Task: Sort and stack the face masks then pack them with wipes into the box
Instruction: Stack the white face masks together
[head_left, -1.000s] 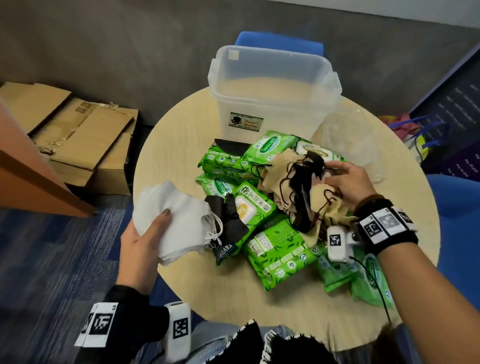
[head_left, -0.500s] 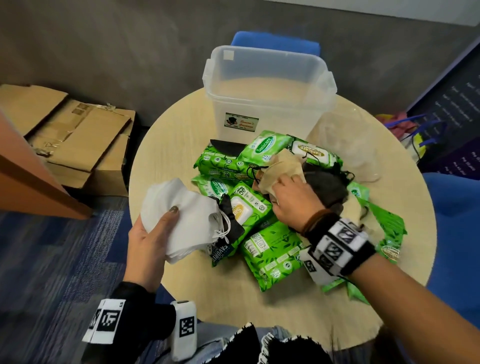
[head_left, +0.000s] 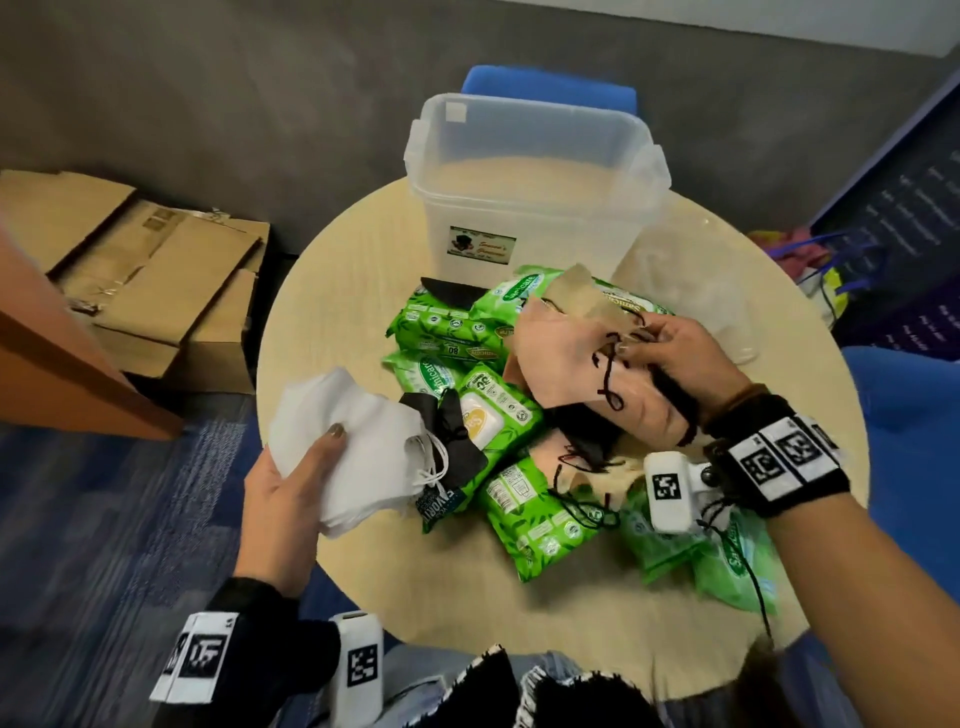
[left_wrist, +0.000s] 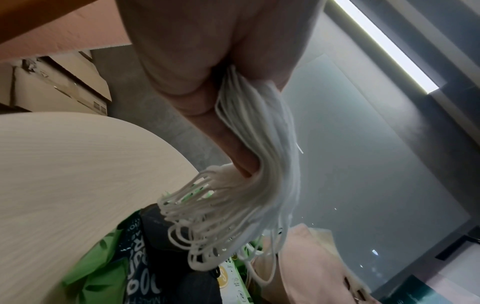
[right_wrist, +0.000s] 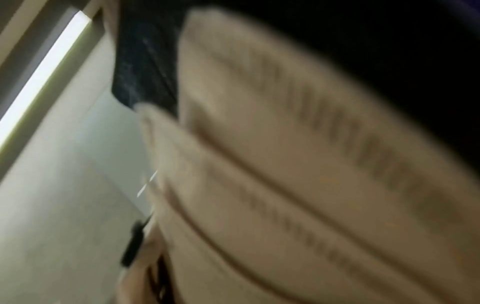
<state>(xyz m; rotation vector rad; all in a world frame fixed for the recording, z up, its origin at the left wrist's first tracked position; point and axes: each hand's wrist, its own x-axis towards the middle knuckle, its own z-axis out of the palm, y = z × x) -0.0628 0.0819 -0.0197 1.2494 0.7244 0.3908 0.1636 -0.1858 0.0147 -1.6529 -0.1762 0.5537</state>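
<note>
My left hand grips a stack of white face masks over the table's left edge; their white ear loops hang below the fingers in the left wrist view. My right hand holds a bunch of beige masks with dark ear loops, lifted above the pile. The beige masks fill the blurred right wrist view. Several green wipe packs lie heaped in the table's middle, with black masks among them. A clear plastic box stands open at the far side.
The round wooden table has bare wood at left and front. Flattened cardboard boxes lie on the floor to the left, beside an orange-brown panel. A blue chair stands behind the box, another blue seat at right.
My right hand has come up off the pile with the beige masks and moved right. The left hand with the white stack has barely moved.
</note>
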